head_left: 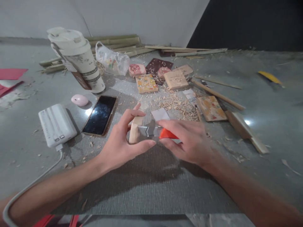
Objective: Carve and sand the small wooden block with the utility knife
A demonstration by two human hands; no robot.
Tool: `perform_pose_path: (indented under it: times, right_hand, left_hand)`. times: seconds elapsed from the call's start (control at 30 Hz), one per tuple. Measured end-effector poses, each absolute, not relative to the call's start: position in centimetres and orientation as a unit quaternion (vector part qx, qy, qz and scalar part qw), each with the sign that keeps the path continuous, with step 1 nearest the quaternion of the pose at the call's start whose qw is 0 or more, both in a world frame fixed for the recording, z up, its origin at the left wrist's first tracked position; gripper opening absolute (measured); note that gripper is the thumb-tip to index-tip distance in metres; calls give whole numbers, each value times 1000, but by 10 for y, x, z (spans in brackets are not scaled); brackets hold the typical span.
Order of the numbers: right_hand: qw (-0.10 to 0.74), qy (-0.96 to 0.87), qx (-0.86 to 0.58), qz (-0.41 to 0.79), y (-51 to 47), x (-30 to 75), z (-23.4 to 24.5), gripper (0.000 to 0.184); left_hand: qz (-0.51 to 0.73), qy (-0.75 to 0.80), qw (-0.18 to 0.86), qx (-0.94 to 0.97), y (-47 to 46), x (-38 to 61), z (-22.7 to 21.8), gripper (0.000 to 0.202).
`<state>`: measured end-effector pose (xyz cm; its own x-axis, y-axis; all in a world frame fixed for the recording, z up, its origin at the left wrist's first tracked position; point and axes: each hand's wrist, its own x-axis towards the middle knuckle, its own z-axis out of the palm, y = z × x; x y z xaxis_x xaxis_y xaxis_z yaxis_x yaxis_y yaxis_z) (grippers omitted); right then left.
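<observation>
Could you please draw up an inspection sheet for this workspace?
Surface: grey work surface, littered with wood shavings.
Things in hand: wooden block and orange-handled cutter, its blade at the block; exact contact unclear.
Clutter: phone, white power bank, pink rounded item, tumbler, plastic bag.
Hands: left hand grips the block; right hand holds the cutter.
Cables: white cable plugged into the power bank, crossing the left forearm in view.
Surroundings: bamboo lengths lying behind, pale wall, dark area at upper right.
</observation>
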<state>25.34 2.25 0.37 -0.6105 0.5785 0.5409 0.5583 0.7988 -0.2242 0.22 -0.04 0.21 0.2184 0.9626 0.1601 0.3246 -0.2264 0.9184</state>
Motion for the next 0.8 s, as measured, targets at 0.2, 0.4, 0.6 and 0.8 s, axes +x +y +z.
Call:
perform_pose_path:
  times: [0.2,0.4,0.6,0.8]
  right_hand:
    - [290,-917,-272,17,22,252,1,39]
    - [300,-906,-293,-60,17,247,4,32]
    - [365,-860,-354,-45,15,247,7,24]
    - [322,-897,-301,-2,20,253,0,29]
  left_hand:
    - [385,461,390,698,1,2,5,62]
    - [409,451,396,687,-1,4,-1,53]
    - [432,457,361,688,-6,8,-7,39]
    - [412,455,422,667,2,2,0,62]
